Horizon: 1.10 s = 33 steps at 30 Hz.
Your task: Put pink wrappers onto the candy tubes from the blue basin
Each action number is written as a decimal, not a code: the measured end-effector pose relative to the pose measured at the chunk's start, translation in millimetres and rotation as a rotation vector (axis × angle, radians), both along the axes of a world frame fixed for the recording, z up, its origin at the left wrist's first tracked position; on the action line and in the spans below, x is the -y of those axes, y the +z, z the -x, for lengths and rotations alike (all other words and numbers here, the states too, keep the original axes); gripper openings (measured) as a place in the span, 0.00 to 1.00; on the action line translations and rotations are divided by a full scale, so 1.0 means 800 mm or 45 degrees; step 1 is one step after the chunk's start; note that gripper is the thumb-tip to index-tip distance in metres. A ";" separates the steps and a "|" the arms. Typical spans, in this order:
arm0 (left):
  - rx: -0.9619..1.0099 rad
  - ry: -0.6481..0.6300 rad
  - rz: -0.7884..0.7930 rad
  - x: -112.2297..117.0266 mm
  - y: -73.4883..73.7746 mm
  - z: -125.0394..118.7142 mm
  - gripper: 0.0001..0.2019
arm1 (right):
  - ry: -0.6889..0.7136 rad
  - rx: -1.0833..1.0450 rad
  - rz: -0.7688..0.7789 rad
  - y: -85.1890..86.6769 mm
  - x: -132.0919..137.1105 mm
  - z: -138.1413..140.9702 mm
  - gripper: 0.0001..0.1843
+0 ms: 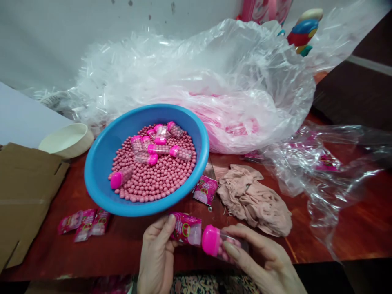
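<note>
Head view: looking down over a red-brown wooden table (pixel 352 228), both hands raised at its front edge.
Left hand (pixel 157 257): fingers curled, thumb up, pinching the left end of a pink foil packet (pixel 186 228).
Right hand (pixel 263 257): fingers closed around a clear capsule (pixel 228 247) with a bright pink cap and pink candies inside.
Packet and capsule: between the hands, side by side, the cap just beside the packet's right edge.
Ahead of the hands: a blue basin (pixel 101 179), filled with round pink candies (pixel 153 183), with more capped capsules (pixel 162 149) lying on top.
Just ahead of the right hand: crumpled beige cloth (pixel 254 200), with a single packet (pixel 205 190) lying between it and the basin.
Left of the left hand: three more packets (pixel 84 224) lying together on the table, and flattened cardboard (pixel 24 196) beyond them.
Far ahead: a large plastic bag (pixel 245 94) holding pink items, with a heap of clear tubes (pixel 101 77) behind the basin.
Right of the right hand: a loose clear wrapper (pixel 324 175) with pink print showing through it.
Beyond the basin, to the left: a cream bowl (pixel 67 141).
</note>
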<state>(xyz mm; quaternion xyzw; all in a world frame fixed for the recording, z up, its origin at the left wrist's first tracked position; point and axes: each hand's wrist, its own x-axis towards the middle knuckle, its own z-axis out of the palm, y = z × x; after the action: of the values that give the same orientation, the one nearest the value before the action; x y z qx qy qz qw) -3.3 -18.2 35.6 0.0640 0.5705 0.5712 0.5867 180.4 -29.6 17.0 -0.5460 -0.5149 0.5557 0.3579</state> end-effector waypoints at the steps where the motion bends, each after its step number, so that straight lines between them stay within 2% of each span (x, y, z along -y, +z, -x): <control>1: -0.004 -0.024 -0.002 0.000 -0.001 0.000 0.03 | 0.009 0.026 -0.066 -0.002 0.000 -0.002 0.10; 4: -0.001 -0.093 0.007 0.001 -0.001 0.001 0.04 | 0.021 0.115 -0.194 -0.006 -0.001 -0.009 0.10; 8: -0.005 -0.167 0.050 0.001 -0.003 0.001 0.08 | 0.047 0.202 -0.152 0.003 -0.005 -0.012 0.09; 12: -0.024 -0.249 0.054 0.000 -0.007 0.001 0.10 | 0.120 0.159 -0.186 0.015 -0.010 -0.010 0.07; 16: -0.069 -0.267 0.016 -0.002 -0.011 -0.001 0.09 | 0.174 0.123 -0.211 0.007 -0.011 -0.006 0.06; 18: -0.084 -0.246 0.000 -0.004 -0.012 -0.005 0.09 | 0.098 0.116 -0.198 -0.002 -0.007 -0.004 0.07; 20: -0.094 -0.237 -0.011 -0.006 -0.011 -0.009 0.10 | -0.059 0.130 -0.126 -0.010 -0.001 0.000 0.10; 23: -0.117 -0.217 -0.029 -0.007 -0.009 -0.015 0.14 | -0.192 0.119 -0.014 -0.013 0.004 0.006 0.12; 26: -0.120 -0.264 -0.041 -0.009 -0.007 -0.016 0.19 | -0.135 0.128 -0.038 -0.010 0.003 0.007 0.11; 29: -0.115 -0.395 -0.015 -0.010 -0.004 -0.014 0.19 | 0.021 0.211 -0.145 -0.011 0.000 0.003 0.09; 33: -0.105 -0.418 -0.024 -0.013 0.002 -0.013 0.21 | 0.118 0.350 -0.335 -0.023 0.008 -0.002 0.18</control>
<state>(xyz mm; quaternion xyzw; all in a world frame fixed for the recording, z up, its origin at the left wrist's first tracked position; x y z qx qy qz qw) 7.2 -7.5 36.9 0.1852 0.5706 0.4699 0.6476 181.8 -35.8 -1.4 -0.5409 -0.6516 0.4197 0.3267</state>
